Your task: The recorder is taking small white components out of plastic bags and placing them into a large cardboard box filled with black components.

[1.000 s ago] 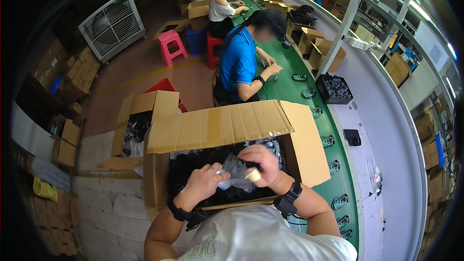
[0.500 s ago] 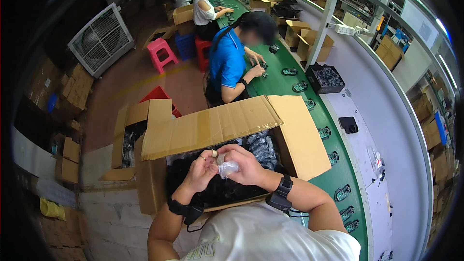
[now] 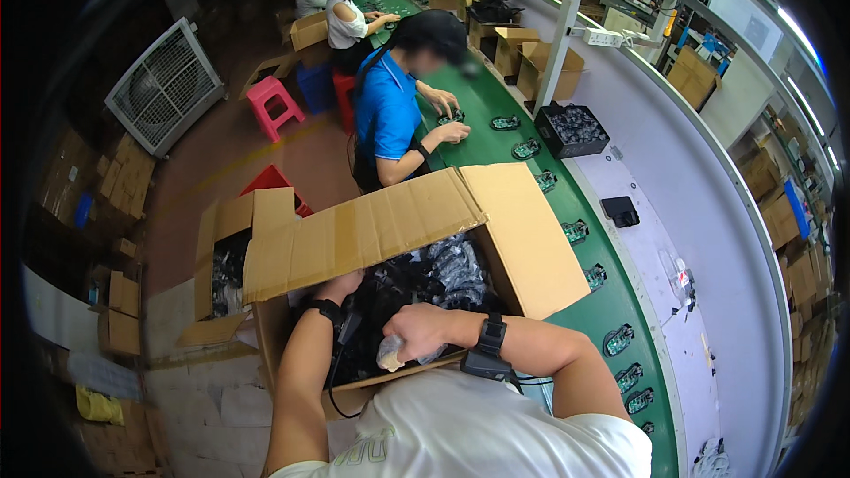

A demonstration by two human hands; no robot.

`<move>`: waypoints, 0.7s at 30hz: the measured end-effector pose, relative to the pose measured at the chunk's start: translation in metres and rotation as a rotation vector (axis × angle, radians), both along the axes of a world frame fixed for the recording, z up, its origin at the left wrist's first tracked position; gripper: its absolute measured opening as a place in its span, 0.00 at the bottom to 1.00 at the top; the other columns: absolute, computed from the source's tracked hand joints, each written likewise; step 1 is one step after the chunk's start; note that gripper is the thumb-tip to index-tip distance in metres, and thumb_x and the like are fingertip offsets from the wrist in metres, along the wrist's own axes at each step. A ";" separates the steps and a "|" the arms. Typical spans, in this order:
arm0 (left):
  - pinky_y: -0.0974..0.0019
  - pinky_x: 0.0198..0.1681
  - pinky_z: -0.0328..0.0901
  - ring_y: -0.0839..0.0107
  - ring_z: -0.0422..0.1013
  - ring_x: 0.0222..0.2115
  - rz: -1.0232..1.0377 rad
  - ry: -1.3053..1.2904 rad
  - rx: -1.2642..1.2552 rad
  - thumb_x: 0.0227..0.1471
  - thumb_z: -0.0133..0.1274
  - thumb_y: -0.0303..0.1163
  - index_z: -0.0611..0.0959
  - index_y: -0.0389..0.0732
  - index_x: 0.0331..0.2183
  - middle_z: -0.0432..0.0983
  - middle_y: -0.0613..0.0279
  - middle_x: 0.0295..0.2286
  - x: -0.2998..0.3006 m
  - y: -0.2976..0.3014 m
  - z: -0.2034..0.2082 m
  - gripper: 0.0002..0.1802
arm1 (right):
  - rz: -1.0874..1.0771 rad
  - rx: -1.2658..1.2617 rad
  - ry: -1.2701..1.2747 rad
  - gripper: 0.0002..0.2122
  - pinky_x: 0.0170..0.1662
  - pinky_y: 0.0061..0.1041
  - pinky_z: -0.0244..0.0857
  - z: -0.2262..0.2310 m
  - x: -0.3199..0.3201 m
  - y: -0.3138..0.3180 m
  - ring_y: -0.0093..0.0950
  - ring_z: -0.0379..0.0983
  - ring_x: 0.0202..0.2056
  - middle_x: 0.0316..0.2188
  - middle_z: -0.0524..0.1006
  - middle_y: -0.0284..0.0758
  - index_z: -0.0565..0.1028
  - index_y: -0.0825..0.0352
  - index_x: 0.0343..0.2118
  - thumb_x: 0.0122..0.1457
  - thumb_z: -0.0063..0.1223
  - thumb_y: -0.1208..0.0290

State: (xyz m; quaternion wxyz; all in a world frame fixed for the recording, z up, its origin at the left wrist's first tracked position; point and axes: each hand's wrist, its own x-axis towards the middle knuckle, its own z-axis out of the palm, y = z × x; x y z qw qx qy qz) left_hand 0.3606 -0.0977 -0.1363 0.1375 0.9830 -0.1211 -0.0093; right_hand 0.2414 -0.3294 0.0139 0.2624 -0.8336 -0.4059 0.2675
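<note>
At one carton [image 3: 524, 279], two hands [image 3: 418, 327], one held bag [image 3: 388, 352]

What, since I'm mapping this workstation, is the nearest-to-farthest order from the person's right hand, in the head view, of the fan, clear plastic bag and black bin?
From the right hand:
1. Clear plastic bag: in its grip.
2. Black bin: ahead and to the right, beside the green belt.
3. Fan: ahead and far to the left.
</note>
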 end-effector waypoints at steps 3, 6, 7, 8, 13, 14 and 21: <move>0.52 0.58 0.63 0.49 0.71 0.53 -0.009 -0.014 -0.103 0.59 0.55 0.36 0.79 0.37 0.52 0.76 0.44 0.51 0.009 0.007 -0.008 0.22 | -0.048 0.002 -0.016 0.14 0.40 0.45 0.72 -0.004 0.012 -0.002 0.49 0.79 0.36 0.29 0.82 0.47 0.83 0.63 0.34 0.46 0.61 0.61; 0.53 0.56 0.65 0.51 0.73 0.51 -0.002 -0.066 -0.464 0.60 0.56 0.34 0.79 0.36 0.51 0.79 0.47 0.47 -0.006 0.019 -0.007 0.20 | -0.152 0.050 0.030 0.12 0.40 0.44 0.73 0.001 0.016 -0.003 0.49 0.79 0.35 0.29 0.82 0.46 0.83 0.63 0.33 0.48 0.60 0.62; 0.54 0.55 0.65 0.53 0.74 0.50 0.002 -0.009 -0.531 0.60 0.56 0.34 0.80 0.36 0.51 0.80 0.49 0.47 -0.013 0.011 0.010 0.19 | -0.236 0.065 0.001 0.12 0.40 0.44 0.73 -0.002 0.017 -0.006 0.49 0.79 0.35 0.29 0.82 0.46 0.82 0.63 0.34 0.48 0.60 0.62; 0.56 0.54 0.66 0.56 0.75 0.49 0.001 0.055 -0.601 0.60 0.57 0.34 0.80 0.35 0.50 0.81 0.51 0.46 -0.025 -0.005 0.042 0.19 | -0.328 0.075 -0.026 0.13 0.40 0.44 0.73 -0.007 0.018 -0.012 0.49 0.79 0.35 0.29 0.82 0.46 0.82 0.62 0.35 0.49 0.60 0.62; 0.68 0.41 0.68 0.74 0.74 0.36 0.067 0.131 -1.070 0.58 0.60 0.30 0.84 0.33 0.42 0.81 0.63 0.35 -0.072 0.000 0.072 0.12 | -0.533 0.201 -0.111 0.27 0.40 0.45 0.73 -0.005 0.018 -0.003 0.50 0.80 0.36 0.27 0.81 0.49 0.71 0.68 0.52 0.49 0.62 0.64; 0.70 0.38 0.67 0.78 0.72 0.32 0.102 0.216 -1.084 0.58 0.60 0.30 0.84 0.33 0.40 0.80 0.66 0.32 -0.082 -0.001 0.087 0.11 | -0.532 0.182 -0.107 0.35 0.40 0.45 0.73 -0.005 0.020 -0.004 0.49 0.80 0.35 0.29 0.81 0.51 0.64 0.71 0.59 0.48 0.63 0.65; 0.74 0.35 0.66 0.84 0.69 0.29 -0.022 0.298 -1.206 0.60 0.58 0.28 0.84 0.33 0.37 0.77 0.71 0.27 -0.131 -0.008 0.130 0.08 | -0.463 0.471 0.103 0.37 0.42 0.32 0.74 0.003 0.022 -0.013 0.38 0.82 0.37 0.35 0.81 0.49 0.64 0.70 0.63 0.46 0.62 0.77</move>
